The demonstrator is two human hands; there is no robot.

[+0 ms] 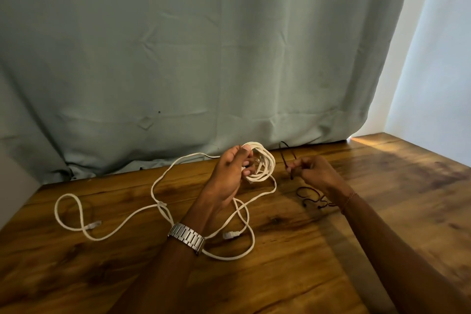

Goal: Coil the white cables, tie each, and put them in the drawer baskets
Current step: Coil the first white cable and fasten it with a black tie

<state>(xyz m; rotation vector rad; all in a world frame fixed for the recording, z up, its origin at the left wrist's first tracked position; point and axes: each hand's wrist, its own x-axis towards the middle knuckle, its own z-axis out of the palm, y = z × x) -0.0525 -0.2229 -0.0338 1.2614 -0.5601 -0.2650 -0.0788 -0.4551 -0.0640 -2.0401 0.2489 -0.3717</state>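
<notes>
My left hand (230, 168) is shut on a coil of white cable (263, 164), held upright a little above the wooden table (356, 211). Loose white cable (163, 211) trails from it in wide loops over the table, with clear plug ends at the left (93, 225) and near my watch wrist (230, 234). To the right of the coil, my right hand (314, 168) pinches a thin dark tie (286, 158) whose upper end sticks up past the fingers. No drawer or basket is in view.
More dark ties (312, 197) lie on the table under my right wrist. A grey-green curtain (178, 58) hangs along the back edge of the table. A pale wall (438, 71) stands at the right.
</notes>
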